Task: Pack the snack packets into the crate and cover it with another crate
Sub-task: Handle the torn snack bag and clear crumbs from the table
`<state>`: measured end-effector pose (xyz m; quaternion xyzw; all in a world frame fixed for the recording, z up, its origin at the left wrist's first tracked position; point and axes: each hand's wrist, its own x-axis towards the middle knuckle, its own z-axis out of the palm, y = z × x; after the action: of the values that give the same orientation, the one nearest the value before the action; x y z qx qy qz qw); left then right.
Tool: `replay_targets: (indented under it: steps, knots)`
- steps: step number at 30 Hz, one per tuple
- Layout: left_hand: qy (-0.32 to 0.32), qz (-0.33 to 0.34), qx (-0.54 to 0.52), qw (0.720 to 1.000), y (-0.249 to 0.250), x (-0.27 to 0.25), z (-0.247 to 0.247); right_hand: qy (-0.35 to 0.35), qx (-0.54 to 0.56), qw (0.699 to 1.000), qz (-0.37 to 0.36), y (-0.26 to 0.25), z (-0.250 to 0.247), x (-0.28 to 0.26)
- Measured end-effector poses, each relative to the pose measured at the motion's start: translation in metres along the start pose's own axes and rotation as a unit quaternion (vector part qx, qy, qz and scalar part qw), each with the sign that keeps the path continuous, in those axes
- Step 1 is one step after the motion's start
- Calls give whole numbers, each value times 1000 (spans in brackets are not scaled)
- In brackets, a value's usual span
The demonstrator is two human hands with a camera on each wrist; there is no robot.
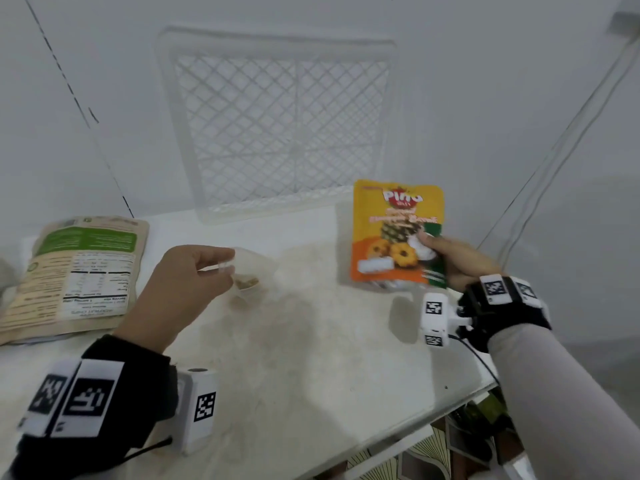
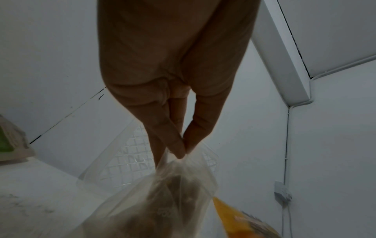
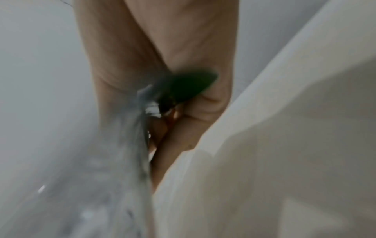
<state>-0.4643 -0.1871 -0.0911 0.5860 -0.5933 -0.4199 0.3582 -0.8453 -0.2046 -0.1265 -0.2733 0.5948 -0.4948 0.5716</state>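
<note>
My right hand (image 1: pixel 446 258) grips the lower right corner of a yellow and orange pineapple snack packet (image 1: pixel 391 233), held upright above the white table (image 1: pixel 311 341). In the right wrist view the packet's edge (image 3: pixel 142 128) sits blurred between thumb and fingers. My left hand (image 1: pixel 194 271) pinches the top of a clear plastic bag (image 1: pixel 251 271) with brown snacks inside; the left wrist view shows the pinch (image 2: pixel 183 149) on the clear bag (image 2: pixel 167 193). A white lattice crate (image 1: pixel 280 126) leans on edge against the wall behind. A kraft and green packet (image 1: pixel 76 271) lies flat at the left.
The table's front right edge (image 1: pixel 450 403) drops off to a patterned floor and dark objects below. A cable runs down the wall at the right (image 1: pixel 554 161). A wall socket (image 2: pixel 281 191) shows in the left wrist view.
</note>
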Motion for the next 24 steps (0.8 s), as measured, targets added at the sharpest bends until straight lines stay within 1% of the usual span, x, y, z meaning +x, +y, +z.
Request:
replay_targets:
  steps: [2,5,7,10,13,16,17,19,20,22,24]
  knots:
    - [1,1,0,1000,1,-1,0,-24,42,999,-23,5,39,10]
    - [4,-1,0,1000,2,-4,1,-42,49,998,-3,18,97,26]
    - [9,-2,2,1000,2,-6,2,-40,42,998,22,29,126,38]
    - [13,-4,12,1000,3,-9,2,-14,-2,999,41,40,155,51]
    - [18,-6,6,1000,2,-10,0,-17,-72,996,39,47,164,62]
    - [27,-4,5,1000,-1,-11,-2,-25,-79,995,54,49,163,66]
    - [30,-4,5,1000,-2,-11,-3,-18,-81,995,58,48,162,65]
    - [35,-4,4,999,-3,-12,-4,24,-78,995,63,46,159,61]
    - [37,-4,4,999,-4,-12,-4,47,-94,993,61,45,157,59]
    - [39,-5,2,999,-5,-12,-4,74,-156,983,55,42,155,54]
    - [40,-6,-1,999,-6,-12,-5,76,-215,972,49,38,154,48]
